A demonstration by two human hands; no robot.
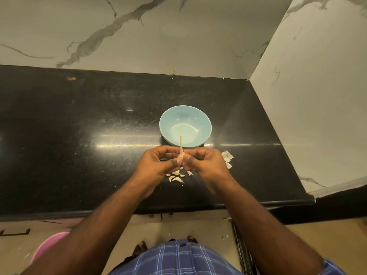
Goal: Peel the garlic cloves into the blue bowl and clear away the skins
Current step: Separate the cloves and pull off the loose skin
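A garlic piece with a long dry stalk is pinched between the left hand and right hand, above the desk's front edge. Peeling seems barely begun: the glossy blue bowl behind looks empty. Papery skins and curved cloves lie beneath. Next likely calls for thumbnails stripping skin.

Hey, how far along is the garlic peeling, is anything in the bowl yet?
Early on. The blue bowl looks empty. Done: some cloves lie split off on the counter, with loose skins beside the right hand. In hand: both hands, the left included, pinch the garlic piece with its stalk. Left: peeling the cloves, then clearing the skins.
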